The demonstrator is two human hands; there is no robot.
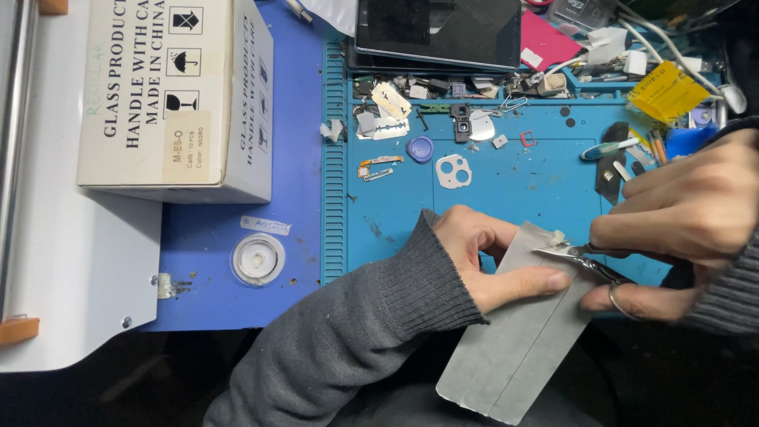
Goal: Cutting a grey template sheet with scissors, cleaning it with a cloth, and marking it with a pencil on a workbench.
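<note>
1. Left hand (494, 265) pinches the grey sheet (518, 340), thumb on top, at lower centre.
2. Right hand (688, 221) grips small scissors (585, 259), blades at the sheet's upper edge.
3. Blue mat (506, 182) lies beneath; white carton (174, 95) sits upper left.

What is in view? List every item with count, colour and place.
sheet: one, grey, bottom centre, held.
scissors: one, metal, at the sheet's top edge.
work mat: one, blue, centre.
cardboard box: one, white, top left.
camera-hole plate: one, white, on the mat.
round cap: one, blue, on the mat.
dark screen: one, black, top centre.
yellow label: one, top right.
left hand: grip on the sheet, grey sleeve.
right hand: grip on the scissors.
</note>
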